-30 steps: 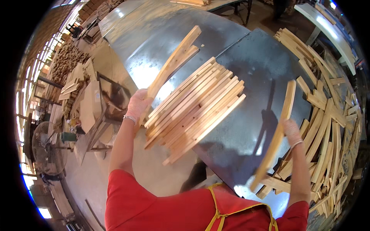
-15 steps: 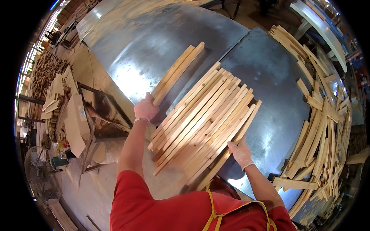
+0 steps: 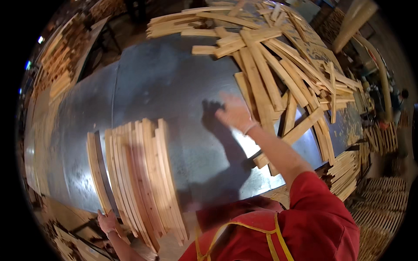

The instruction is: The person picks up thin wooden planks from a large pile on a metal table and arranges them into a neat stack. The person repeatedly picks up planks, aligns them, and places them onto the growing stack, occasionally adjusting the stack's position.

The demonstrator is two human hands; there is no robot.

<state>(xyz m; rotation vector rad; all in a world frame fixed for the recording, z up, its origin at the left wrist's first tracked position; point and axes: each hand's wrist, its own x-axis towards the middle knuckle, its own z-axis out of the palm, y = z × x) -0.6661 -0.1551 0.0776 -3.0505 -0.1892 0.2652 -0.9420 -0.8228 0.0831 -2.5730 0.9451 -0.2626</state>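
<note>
My left hand (image 3: pixel 107 222), in a pale glove, is at the near end of the leftmost wooden strips (image 3: pixel 98 174), its fingers closed against their ends. Just to the right, a row of long wooden strips (image 3: pixel 139 174) lies side by side, with ends that do not line up. My right hand (image 3: pixel 235 113), gloved too and slightly blurred, reaches over the metal tabletop (image 3: pixel 174 82) with fingers apart and nothing in them. It is nearest to a loose heap of wooden strips (image 3: pixel 257 74), which lie crosswise over one another.
Stacked wood (image 3: pixel 65 61) stands beyond the table at the far left. More strips (image 3: pixel 346 172) are piled beside the table's right end, near slatted stacks (image 3: pixel 379 204). A pale, thick duct (image 3: pixel 355 24) rises at the far right.
The view has swung right toward the heap. My right hand has left the right edge of the strip row and reached out open toward the heap; my left hand stays at the leftmost strips.
</note>
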